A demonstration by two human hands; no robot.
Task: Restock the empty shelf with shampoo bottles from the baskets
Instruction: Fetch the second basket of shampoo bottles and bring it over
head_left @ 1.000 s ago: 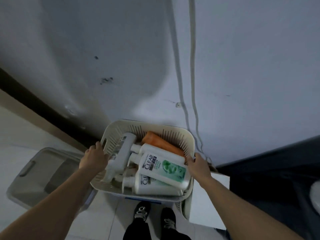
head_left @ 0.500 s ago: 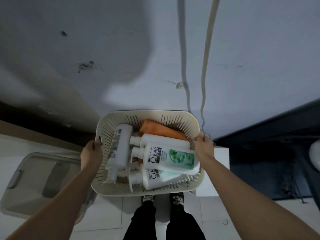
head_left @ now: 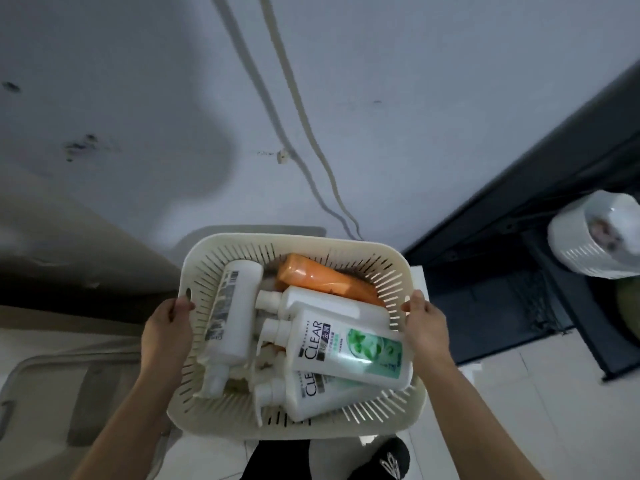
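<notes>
Carried level in front of the body, close to a pale wall [head_left: 433, 98] - a cream slotted basket [head_left: 298, 427], gripped at its two short ends. Left hand [head_left: 168, 336] curled round the left rim just below the handle slot; right hand [head_left: 427, 329] curled round the right rim, thumb on top.

Inside, all lying down and crowded together:
- a white bottle with a barcode label [head_left: 232, 313] along the left side, cap toward the body
- an orange bottle [head_left: 322, 280] at the far side, slanted
- a plain white bottle [head_left: 322, 304] just nearer, touching the orange one
- a CLEAR shampoo bottle [head_left: 349, 348] with a green mint label on top of the pile, cap pointing left
- a second CLEAR bottle [head_left: 322, 393] partly under it, against the near wall

Around the basket: two cables [head_left: 294, 98] running down the wall; a grey lidded bin [head_left: 52, 393] on the floor to the left; a dark frame [head_left: 519, 271] to the right - too dim to tell what it is; a white ribbed container [head_left: 595, 237] at the right edge, blurred; pale floor tiles [head_left: 519, 410]; a black shoe [head_left: 388, 459] below the basket.
</notes>
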